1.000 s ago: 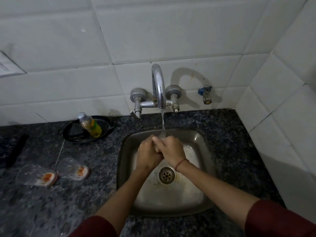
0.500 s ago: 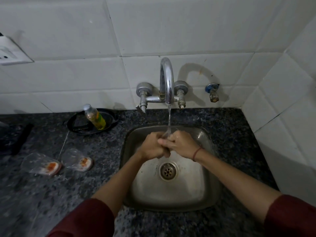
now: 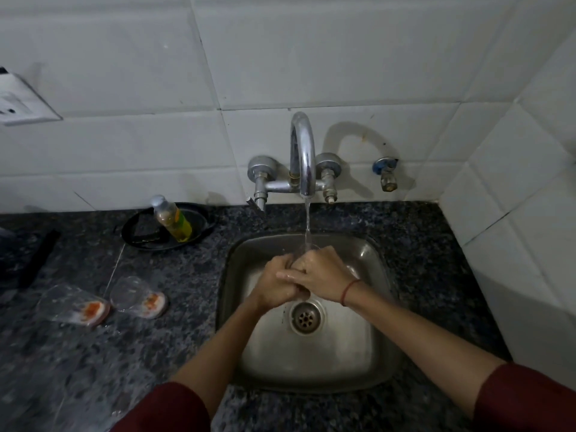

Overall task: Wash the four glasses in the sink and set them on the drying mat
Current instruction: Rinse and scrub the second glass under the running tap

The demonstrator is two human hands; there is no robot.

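Glass under tap stream, left grip and right grip clasping it; two glasses lie at 9 o'clock

Pretty dim. Tap above the hands throws a hard shadow right onto the tiles; counter left is murky, edges fisheye-bent.

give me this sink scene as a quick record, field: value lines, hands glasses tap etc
tap: running, stream lands on the hands
left hand: grips the held glass under the stream
right hand: wraps over the left fingers, also grips the held glass
sink: steel, no other glass visible inside
counter glasses: outer glass and inner glass lie on their sides left of the sink, orange residue at bases
bottle: yellow liquid, leans in black dish
drying mat: not in view
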